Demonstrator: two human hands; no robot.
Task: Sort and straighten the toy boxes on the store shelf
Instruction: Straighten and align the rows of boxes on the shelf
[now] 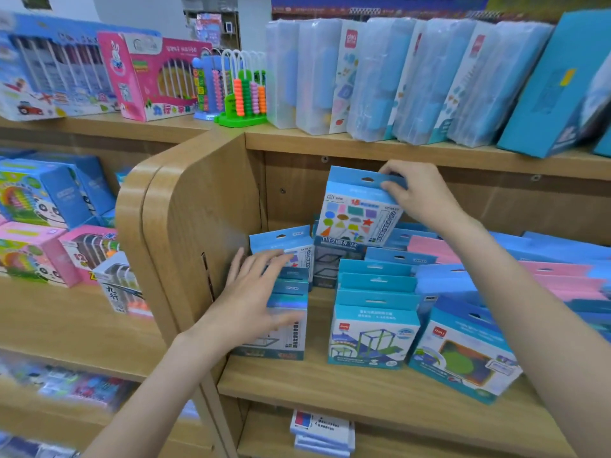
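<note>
Blue shapes box (358, 209) held up off the wooden shelf (297, 375) near its back wall, pinched at the top hang tab by the right hand (415, 193), thumb and fingers curled round the card. Left hand (254, 292) flat, fingers straight, pressing on the row of small blue boxes (284, 305) by the left wall of the shelf. Could slip out of that small pinch, since only the thin tab is held. Could drop onto the middle row of frame boxes (375, 328) and knock them flat like dominoes. Could also push the left row crooked with too hard a press. Front-right box (463, 355) already sitting tilted near the front edge; might slide off after a bump.
</note>
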